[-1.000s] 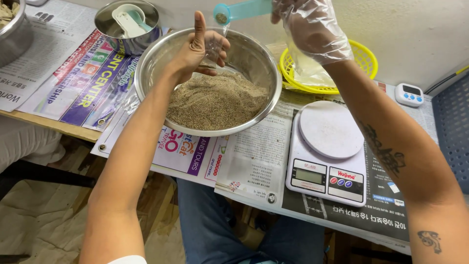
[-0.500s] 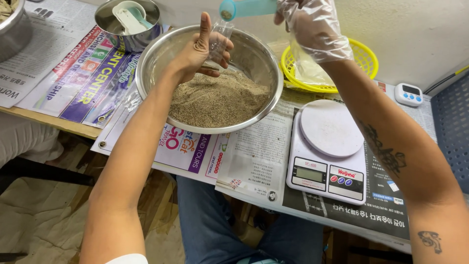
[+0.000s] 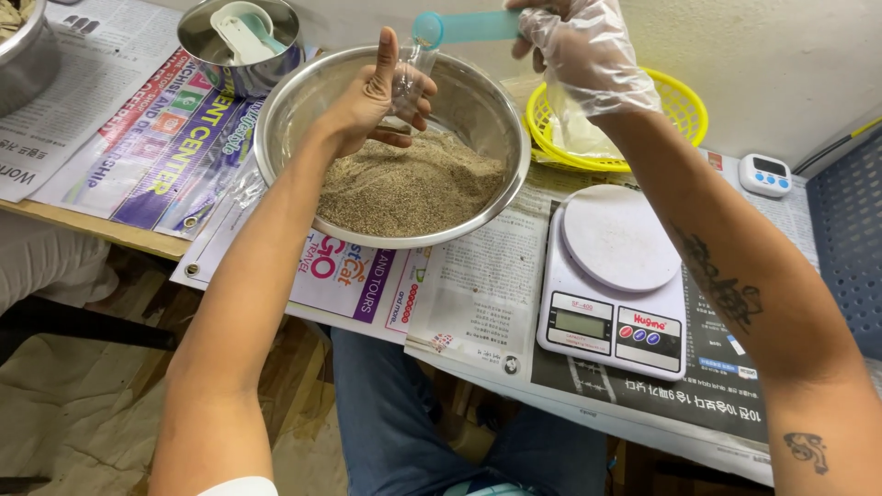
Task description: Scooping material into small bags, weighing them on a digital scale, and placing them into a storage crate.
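My left hand (image 3: 375, 101) holds a small clear plastic bag (image 3: 411, 81) upright over a large steel bowl (image 3: 294, 110) of brown-grey grainy powder (image 3: 409, 188). In a thin clear glove, my right hand (image 3: 583, 55) grips the handle of a teal measuring spoon (image 3: 464, 26). The spoon's round head sits right at the bag's mouth, tilted toward it.
A white kitchen scale (image 3: 617, 276) stands right of the bowl on newspaper (image 3: 487, 294). Behind it are a yellow plastic basket (image 3: 684, 110) and a small white timer (image 3: 764, 174). A smaller steel bowl with white and teal scoops (image 3: 241, 37) stands at the back left.
The teal spoon has come down and tipped against the bag's mouth. My left hand has lifted the bag slightly and holds it steady.
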